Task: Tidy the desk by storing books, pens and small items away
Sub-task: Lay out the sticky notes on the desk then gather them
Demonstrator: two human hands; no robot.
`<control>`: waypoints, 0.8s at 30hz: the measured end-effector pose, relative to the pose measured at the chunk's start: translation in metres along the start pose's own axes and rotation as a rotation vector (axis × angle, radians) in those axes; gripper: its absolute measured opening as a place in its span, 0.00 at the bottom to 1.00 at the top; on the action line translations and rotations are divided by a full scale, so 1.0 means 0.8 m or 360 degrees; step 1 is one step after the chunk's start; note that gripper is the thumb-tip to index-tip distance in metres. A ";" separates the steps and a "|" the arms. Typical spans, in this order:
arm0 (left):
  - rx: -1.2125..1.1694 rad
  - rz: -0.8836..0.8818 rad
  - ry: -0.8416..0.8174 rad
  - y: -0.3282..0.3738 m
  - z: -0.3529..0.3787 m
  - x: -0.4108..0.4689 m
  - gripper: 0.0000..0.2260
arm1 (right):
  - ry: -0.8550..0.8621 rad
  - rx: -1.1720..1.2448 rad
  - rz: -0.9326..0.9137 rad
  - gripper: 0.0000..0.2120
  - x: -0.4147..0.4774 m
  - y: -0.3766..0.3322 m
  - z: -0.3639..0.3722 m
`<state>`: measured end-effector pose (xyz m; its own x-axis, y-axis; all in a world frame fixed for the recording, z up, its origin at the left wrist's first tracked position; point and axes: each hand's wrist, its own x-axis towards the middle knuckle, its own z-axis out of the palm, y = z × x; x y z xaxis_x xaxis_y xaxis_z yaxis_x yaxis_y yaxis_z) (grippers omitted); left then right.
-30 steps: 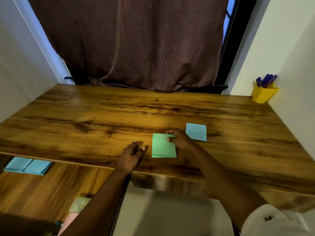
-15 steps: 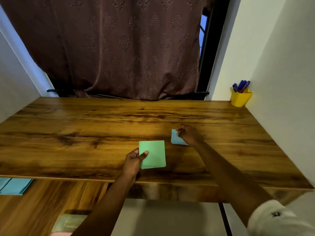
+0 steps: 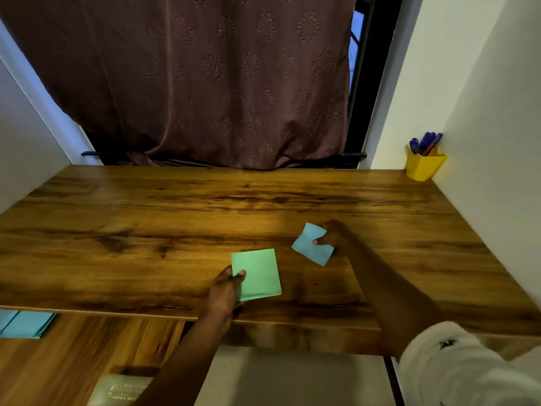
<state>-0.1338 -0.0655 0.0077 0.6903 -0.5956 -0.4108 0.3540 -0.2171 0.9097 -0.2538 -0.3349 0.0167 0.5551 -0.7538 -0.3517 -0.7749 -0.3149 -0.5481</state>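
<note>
Pinching a flat, square green pad (image 3: 259, 273) by its left edge in the left hand (image 3: 224, 291), with thumb on top, over the wooden desk (image 3: 146, 230) near its front. Gripping a smaller blue pad (image 3: 310, 246), tilted cornerwise, in the right hand (image 3: 336, 235) just beyond.

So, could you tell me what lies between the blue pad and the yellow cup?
In the head view, only the right hand gripping the blue pad; beyond it the desk is bare up to the yellow cup.
</note>
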 end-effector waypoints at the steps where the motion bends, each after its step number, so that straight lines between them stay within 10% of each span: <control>1: -0.0022 -0.0006 0.0003 -0.002 0.000 0.002 0.07 | 0.0047 0.0227 0.0062 0.23 -0.009 -0.001 0.001; 8: -0.0499 -0.0164 -0.0201 0.004 0.020 -0.004 0.09 | 0.0401 0.1252 -0.0164 0.10 -0.132 -0.043 0.034; 24: -0.0163 0.0276 -0.0353 0.010 0.032 -0.022 0.11 | 0.0605 0.0730 -0.0172 0.16 -0.167 -0.052 0.089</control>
<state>-0.1591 -0.0765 0.0242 0.5954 -0.7739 -0.2159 0.3123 -0.0247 0.9496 -0.2744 -0.1800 0.0323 0.4108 -0.9113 -0.0265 -0.4638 -0.1839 -0.8666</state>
